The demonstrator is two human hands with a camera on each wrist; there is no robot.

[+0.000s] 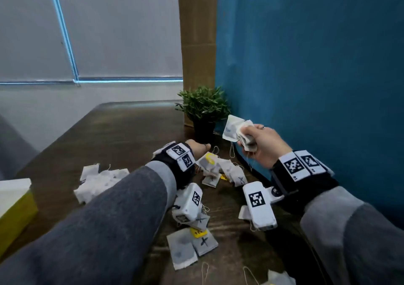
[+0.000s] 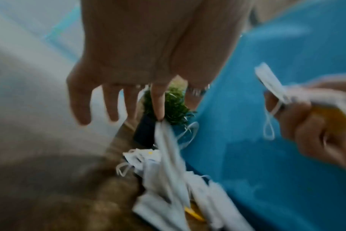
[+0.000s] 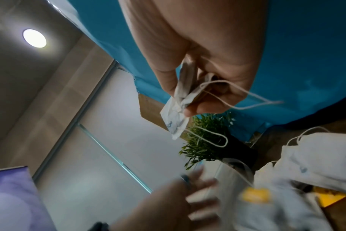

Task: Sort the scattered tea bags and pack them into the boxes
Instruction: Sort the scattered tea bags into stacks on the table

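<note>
My right hand (image 1: 258, 141) is raised beside the blue panel and grips a bunch of white tea bags (image 1: 237, 129), their strings dangling; the right wrist view shows the bunch (image 3: 178, 106) pinched between thumb and fingers. My left hand (image 1: 197, 146) reaches over a heap of tea bags (image 1: 220, 169) in front of the plant. Its fingers (image 2: 158, 107) are spread straight, one fingertip touching the top of a white bag (image 2: 168, 148); that view is blurred. More bags lie in a pile at the left (image 1: 98, 182) and near me (image 1: 190, 247). A yellow box (image 1: 15, 208) stands at the left edge.
A potted green plant (image 1: 204, 107) stands at the back by the blue panel (image 1: 306, 66), which borders the dark wooden table (image 1: 122, 131) on the right. A purple box (image 3: 10, 195) shows in the right wrist view. Yellow tags lie among the bags.
</note>
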